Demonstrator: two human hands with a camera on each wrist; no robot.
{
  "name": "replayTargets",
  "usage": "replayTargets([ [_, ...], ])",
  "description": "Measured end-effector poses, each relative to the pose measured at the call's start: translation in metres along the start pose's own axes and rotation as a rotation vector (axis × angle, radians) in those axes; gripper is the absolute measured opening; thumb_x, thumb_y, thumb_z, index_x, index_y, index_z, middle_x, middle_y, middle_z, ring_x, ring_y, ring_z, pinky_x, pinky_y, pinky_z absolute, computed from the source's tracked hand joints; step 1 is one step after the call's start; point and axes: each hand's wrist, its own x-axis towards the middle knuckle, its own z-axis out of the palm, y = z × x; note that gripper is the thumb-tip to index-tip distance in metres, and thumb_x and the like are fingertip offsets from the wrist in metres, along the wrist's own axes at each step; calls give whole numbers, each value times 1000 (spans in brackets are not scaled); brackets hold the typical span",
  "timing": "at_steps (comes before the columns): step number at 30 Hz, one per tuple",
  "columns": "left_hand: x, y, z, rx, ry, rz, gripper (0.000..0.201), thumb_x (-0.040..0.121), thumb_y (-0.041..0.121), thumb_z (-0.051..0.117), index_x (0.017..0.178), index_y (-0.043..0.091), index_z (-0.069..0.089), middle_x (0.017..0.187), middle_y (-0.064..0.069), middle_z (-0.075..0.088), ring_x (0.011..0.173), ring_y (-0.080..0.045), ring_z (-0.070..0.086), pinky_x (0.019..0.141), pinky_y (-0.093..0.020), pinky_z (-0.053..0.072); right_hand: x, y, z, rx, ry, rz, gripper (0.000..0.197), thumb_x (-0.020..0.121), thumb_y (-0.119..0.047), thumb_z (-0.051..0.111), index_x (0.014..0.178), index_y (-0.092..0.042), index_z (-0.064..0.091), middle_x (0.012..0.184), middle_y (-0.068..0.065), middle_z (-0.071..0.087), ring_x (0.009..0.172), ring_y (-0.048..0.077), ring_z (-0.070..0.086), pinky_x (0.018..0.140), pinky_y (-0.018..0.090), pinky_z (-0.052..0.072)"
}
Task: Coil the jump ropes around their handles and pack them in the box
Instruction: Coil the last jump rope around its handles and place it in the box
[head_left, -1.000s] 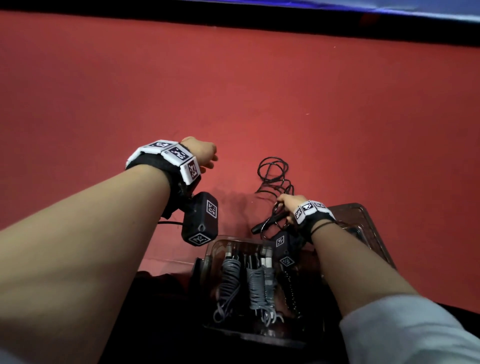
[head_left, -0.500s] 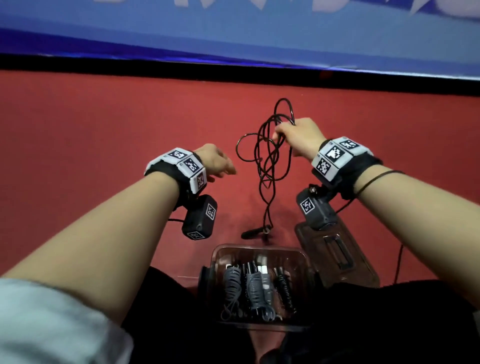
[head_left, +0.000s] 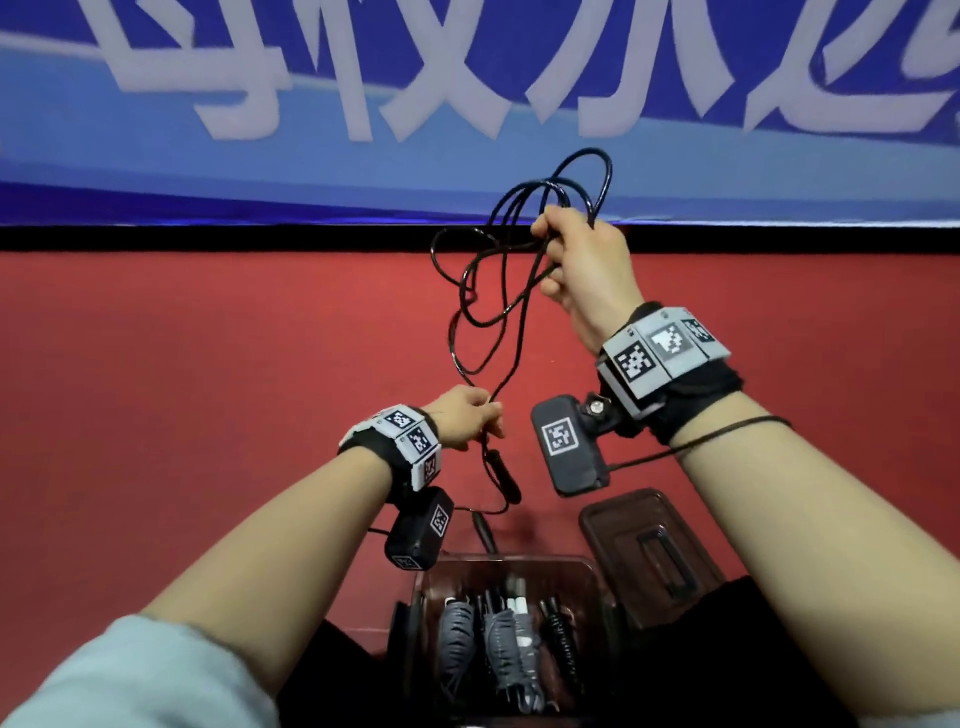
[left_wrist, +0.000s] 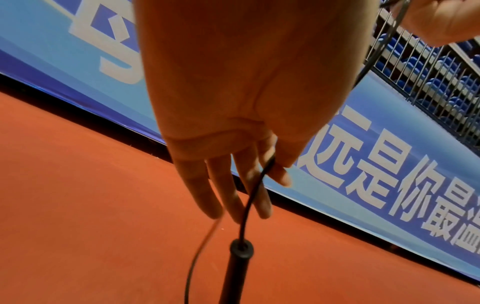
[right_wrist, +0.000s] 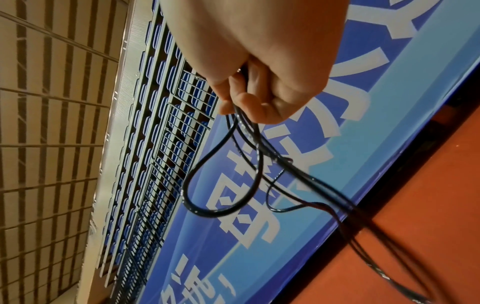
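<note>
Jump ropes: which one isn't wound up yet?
The black rope hanging loose between both hands; the ones in the box are already coiled around their handles.

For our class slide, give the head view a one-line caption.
Right hand lifts tangled black jump rope; left hand pinches it above a dangling handle, over the open box.

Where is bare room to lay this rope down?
Bare red floor spreads left of the left hand, up to the blue banner. It is crowded near you: clear plastic box of coiled ropes and its dark lid.
</note>
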Motion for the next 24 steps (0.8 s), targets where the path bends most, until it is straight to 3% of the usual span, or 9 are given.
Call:
replayTargets([
  [2, 1, -2, -8, -30, 112, 0, 32, 104, 17, 39, 74, 16, 49, 76, 0, 65, 61, -13, 54, 47, -21, 37, 1, 5, -9, -90, 0, -18, 26, 92, -16, 52, 67, -16, 59, 42, -15, 30, 36, 3, 28, 40, 19, 28],
  [5, 4, 1, -23, -141, 249, 29, 31, 103, 13, 39, 74, 15, 48, 71, -4, 62, 51, -12, 56, 42, -17, 35, 0, 16, -19, -291, -47, -24, 25, 90, -17, 56, 66, -18, 63, 52, -4, 32, 35, 4, 31, 38, 19, 31],
  [9, 3, 10, -36, -210, 322, 21, 29, 99, 10, 51, 70, 13, 51, 64, -5, 57, 43, -6, 57, 50, -22, 40, -5, 30, -27, -500, -104, 40, 14, 84, -18, 62, 71, -14, 61, 66, 5, 35, 43, 12, 37, 39, 18, 37],
  [11, 4, 6, -37, -177, 303, -26, 26, 96, 10, 56, 70, 12, 52, 61, -5, 56, 50, -15, 56, 52, -27, 45, -10, 31, -29, -490, -113, 33, 9, 84, -18, 62, 79, -11, 63, 64, 4, 35, 38, 10, 38, 42, 20, 39],
  [14, 7, -9, -30, -66, 163, -86, 21, 94, 8, 59, 74, 8, 53, 60, -8, 56, 60, -29, 62, 49, -30, 47, -15, 24, -28, -369, -90, -25, 16, 87, -15, 59, 89, -2, 67, 57, -2, 33, 36, 5, 36, 44, 21, 38],
  [17, 8, -26, -16, 133, 55, -170, 8, 94, 12, 61, 96, 6, 56, 72, -6, 61, 46, -17, 60, 41, -24, 47, -21, 10, -23, -244, -136, -83, 14, 91, -13, 56, 79, -9, 62, 57, -5, 33, 40, 2, 35, 45, 21, 37],
  [19, 14, -37, -6, 212, 60, -228, 26, 95, 20, 60, 115, 7, 51, 91, -10, 62, 49, -16, 59, 46, -25, 47, -26, 4, -19, -200, -203, -114, 20, 92, -11, 55, 75, -14, 63, 60, -2, 32, 41, 2, 33, 44, 20, 35],
  [21, 21, -42, 3, 213, 79, -249, 35, 95, 27, 60, 119, 7, 43, 107, -13, 57, 55, -17, 61, 51, -26, 45, -31, 1, -13, -177, -274, -141, 23, 93, -10, 55, 72, -15, 64, 60, 1, 29, 42, 3, 30, 44, 20, 35],
  [24, 30, -38, 16, 34, 87, -208, 50, 92, 30, 65, 125, 3, 39, 111, -13, 55, 55, -15, 59, 48, -24, 40, -35, 0, -5, -124, -351, -149, 24, 95, -11, 54, 73, -14, 63, 61, -1, 29, 46, 4, 31, 44, 20, 35],
])
